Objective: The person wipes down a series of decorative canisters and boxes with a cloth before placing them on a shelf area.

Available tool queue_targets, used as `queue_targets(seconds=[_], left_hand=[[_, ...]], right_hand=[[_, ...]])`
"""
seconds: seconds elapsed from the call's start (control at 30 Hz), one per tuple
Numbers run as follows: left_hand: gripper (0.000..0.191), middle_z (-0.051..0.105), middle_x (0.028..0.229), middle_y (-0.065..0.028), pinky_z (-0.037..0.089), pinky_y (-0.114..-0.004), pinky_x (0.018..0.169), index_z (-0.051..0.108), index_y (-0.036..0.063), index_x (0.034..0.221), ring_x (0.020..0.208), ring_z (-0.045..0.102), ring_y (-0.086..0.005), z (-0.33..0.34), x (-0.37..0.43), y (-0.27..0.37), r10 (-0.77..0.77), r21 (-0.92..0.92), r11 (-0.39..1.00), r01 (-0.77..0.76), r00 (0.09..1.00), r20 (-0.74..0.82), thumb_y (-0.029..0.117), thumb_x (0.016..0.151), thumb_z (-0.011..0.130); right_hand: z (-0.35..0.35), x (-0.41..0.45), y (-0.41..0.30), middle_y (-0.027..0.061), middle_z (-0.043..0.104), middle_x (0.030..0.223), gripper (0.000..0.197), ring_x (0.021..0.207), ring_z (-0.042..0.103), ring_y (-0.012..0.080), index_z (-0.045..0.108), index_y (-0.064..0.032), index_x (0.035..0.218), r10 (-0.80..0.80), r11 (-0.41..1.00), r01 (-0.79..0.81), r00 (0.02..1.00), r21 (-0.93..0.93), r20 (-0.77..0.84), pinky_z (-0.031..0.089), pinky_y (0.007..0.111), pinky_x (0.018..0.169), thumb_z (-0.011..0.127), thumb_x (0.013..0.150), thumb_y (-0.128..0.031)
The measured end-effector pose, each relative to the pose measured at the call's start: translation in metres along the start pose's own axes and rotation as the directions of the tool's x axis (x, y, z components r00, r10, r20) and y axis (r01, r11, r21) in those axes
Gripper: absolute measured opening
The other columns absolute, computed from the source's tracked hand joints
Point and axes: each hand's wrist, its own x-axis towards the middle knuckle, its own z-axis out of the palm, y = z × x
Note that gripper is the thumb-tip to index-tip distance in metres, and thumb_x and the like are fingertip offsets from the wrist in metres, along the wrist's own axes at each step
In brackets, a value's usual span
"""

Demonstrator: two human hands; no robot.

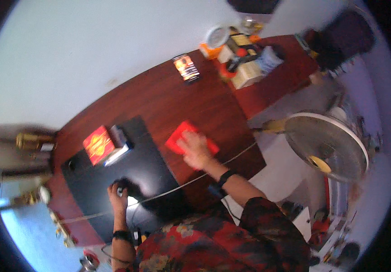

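Observation:
My right hand [194,149] lies on a folded red cloth [174,142], which is spread on the dark reddish wooden desk [195,98]. The hand covers the middle of the cloth, and red shows on both sides of it. To the left, my left hand [116,196] has its fingers curled around a small dark object [123,186] with a pale spot, above the black desk mat [154,163]. Blur hides what that object is. Beyond this hand, a red and yellow box [98,144] stands beside a dark blue and white item [120,144].
A smartphone [186,68] with a lit screen lies near the desk's far edge. Boxes and packages [246,61] crowd the side table. A pedestal fan [328,146] stands at the right. A pale cord [188,182] crosses the view in front of my hands.

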Motion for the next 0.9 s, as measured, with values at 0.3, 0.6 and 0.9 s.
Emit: queue_targets(seconds=[0.3,0.6,0.9], left_hand=[[0.042,0.056,0.123,-0.0219,0.047,-0.043,0.097,0.064,0.0041,0.113,0.114,0.056,-0.0391,0.018,-0.001,0.039,-0.072,0.009,0.997,0.073,0.993,-0.093,0.014,0.073,0.076],[0.042,0.055,0.124,-0.024,0.045,-0.045,0.099,0.062,0.001,0.112,0.12,0.052,-0.0416,0.014,-0.005,0.02,-0.126,-0.046,0.991,0.124,0.991,-0.046,0.006,0.072,0.075],[0.041,0.055,0.122,-0.0221,0.045,-0.044,0.096,0.062,0.0025,0.113,0.114,0.054,-0.0402,0.019,0.004,0.035,-0.175,-0.079,0.982,0.171,0.984,-0.043,0.006,0.074,0.072]], right_hand=[[-0.028,-0.002,0.117,0.0216,0.032,0.152,0.065,0.136,0.032,0.0422,0.047,-0.0105,0.14,0.272,0.951,-0.293,0.944,-0.095,-0.188,0.026,0.059,0.11,0.068,0.082,-0.029],[-0.097,0.052,0.177,0.028,0.053,0.131,0.054,0.12,0.052,0.0412,0.049,0.0035,0.134,0.49,0.867,-0.324,0.69,0.378,-0.533,0.04,0.045,0.103,0.066,0.09,-0.022],[-0.18,0.105,0.334,0.0275,0.049,0.132,0.074,0.119,0.051,0.0401,0.046,0.0066,0.135,0.473,0.862,-0.46,0.577,0.214,-0.666,0.039,0.045,0.105,0.077,0.078,-0.029]])
